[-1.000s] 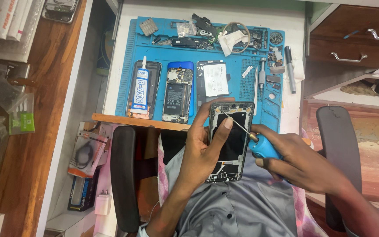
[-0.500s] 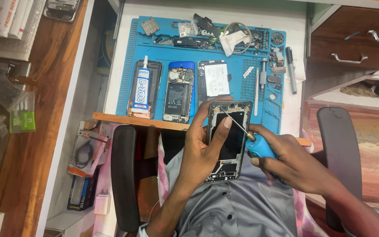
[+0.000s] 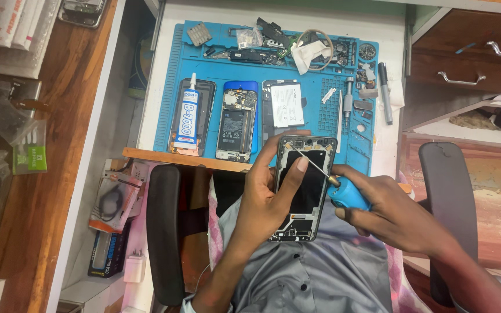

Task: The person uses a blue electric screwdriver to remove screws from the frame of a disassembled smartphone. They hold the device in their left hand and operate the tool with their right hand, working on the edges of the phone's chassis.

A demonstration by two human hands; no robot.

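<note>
The left hand (image 3: 262,200) grips an opened black phone (image 3: 302,188) above the lap, thumb on its dark panel. The right hand (image 3: 389,211) clasps a blue-handled screwdriver (image 3: 343,188), whose tip, seemingly at the top edge, has edged leftward since.

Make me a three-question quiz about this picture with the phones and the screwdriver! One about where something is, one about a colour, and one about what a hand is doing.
1. Where does the glue tube lie?
A. On a phone on the blue mat
B. On the chair armrest
C. In the drawer

2. What colour is the screwdriver handle?
A. Red
B. Blue
C. Yellow

3. What is the left hand doing?
A. Resting flat on the mat
B. Holding the opened phone
C. Holding the pen

Answers:
1 A, the white tube rests on the leftmost phone on the mat.
2 B, the handle in the right hand is bright blue.
3 B, its fingers wrap around the phone frame, thumb on the front.
</note>
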